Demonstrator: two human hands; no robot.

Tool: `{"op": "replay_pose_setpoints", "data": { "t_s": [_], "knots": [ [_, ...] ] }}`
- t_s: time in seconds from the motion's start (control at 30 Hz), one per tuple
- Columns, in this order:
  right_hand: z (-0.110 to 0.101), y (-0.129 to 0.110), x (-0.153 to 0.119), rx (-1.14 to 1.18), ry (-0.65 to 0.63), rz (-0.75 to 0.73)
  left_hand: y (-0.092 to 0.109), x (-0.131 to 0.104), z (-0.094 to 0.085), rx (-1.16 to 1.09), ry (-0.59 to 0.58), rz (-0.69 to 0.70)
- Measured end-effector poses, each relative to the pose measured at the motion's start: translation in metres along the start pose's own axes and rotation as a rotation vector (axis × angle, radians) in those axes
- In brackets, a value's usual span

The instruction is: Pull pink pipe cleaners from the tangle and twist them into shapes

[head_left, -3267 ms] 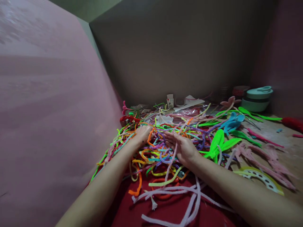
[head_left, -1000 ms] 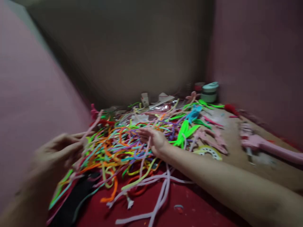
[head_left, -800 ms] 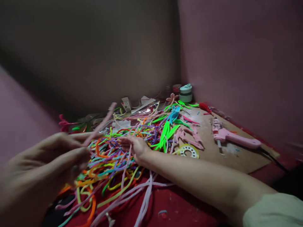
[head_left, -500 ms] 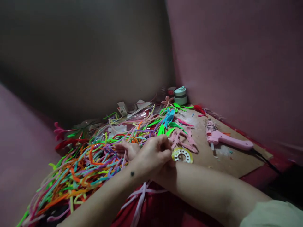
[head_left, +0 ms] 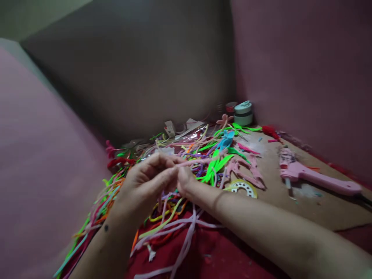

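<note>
Both of my hands meet over the heap of colourful pipe cleaners [head_left: 171,217]. A pale pink pipe cleaner [head_left: 196,162] runs between them and sticks out to the right. My left hand [head_left: 148,180] pinches it between thumb and fingers. Thumb up, my right hand [head_left: 186,181] closes on the same stem; its other fingers are mostly hidden. Just beyond lie bright green leaf-shaped pieces [head_left: 213,168], pink looped pieces [head_left: 247,170] and a blue fuzzy piece [head_left: 226,140]. A roll of yellow tape [head_left: 242,188] sits behind my right wrist.
A pink glue gun [head_left: 316,176] lies on the brown board [head_left: 305,213] at the right, its cord trailing off the edge. At the back stands a pale green lidded container [head_left: 243,113] near the corner. Walls close in on the left, back and right.
My hands were crossed at the wrists; they have uncrossed and come together on the pink pipe cleaner. The view has turned left, so the table's things appear farther right.
</note>
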State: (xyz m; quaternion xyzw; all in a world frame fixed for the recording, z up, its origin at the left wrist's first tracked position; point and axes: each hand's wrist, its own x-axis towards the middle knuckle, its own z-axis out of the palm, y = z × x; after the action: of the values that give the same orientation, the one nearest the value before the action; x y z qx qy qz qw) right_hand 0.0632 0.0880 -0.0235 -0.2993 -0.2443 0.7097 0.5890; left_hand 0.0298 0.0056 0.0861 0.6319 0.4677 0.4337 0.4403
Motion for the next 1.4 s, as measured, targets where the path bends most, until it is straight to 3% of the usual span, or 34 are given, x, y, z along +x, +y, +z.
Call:
{"op": "replay_pose_setpoints", "data": {
  "t_s": [0.1,0.2,0.4,0.5,0.6,0.67,0.83,0.93,1.1,1.27,1.4],
  "knots": [
    [0.002,0.002,0.005,0.084,-0.130,0.126,-0.003,-0.015,-0.037,-0.010,0.193,0.044],
    [-0.004,0.005,0.006,0.176,-0.130,0.206,-0.007,-0.032,-0.058,0.006,0.224,0.021],
    [-0.009,0.004,0.004,0.188,-0.171,0.222,-0.016,-0.063,-0.061,0.157,0.102,-0.050],
    [-0.007,0.003,0.003,0.219,-0.185,0.186,-0.020,-0.066,-0.059,0.208,0.260,0.070],
    [-0.006,0.001,0.002,0.279,-0.238,0.176,-0.024,-0.055,-0.057,0.217,0.466,0.250],
    [-0.005,-0.002,0.001,0.313,-0.291,0.201,-0.032,-0.041,-0.057,0.258,0.499,0.276],
    [-0.003,-0.006,-0.003,0.358,-0.335,0.265,-0.069,-0.012,-0.056,0.402,0.274,-0.010],
    [-0.002,-0.005,-0.005,0.330,-0.365,0.277,-0.085,-0.008,-0.055,0.536,0.221,-0.057],
    [-0.003,-0.005,-0.005,0.303,-0.321,0.259,-0.075,-0.009,-0.068,0.698,0.182,-0.050],
    [-0.006,-0.010,-0.003,0.262,-0.166,0.312,-0.059,0.008,-0.093,0.687,0.361,0.009],
    [-0.003,-0.007,-0.011,0.223,-0.086,0.344,-0.074,0.034,-0.102,0.806,0.232,0.070]
  ]
}}
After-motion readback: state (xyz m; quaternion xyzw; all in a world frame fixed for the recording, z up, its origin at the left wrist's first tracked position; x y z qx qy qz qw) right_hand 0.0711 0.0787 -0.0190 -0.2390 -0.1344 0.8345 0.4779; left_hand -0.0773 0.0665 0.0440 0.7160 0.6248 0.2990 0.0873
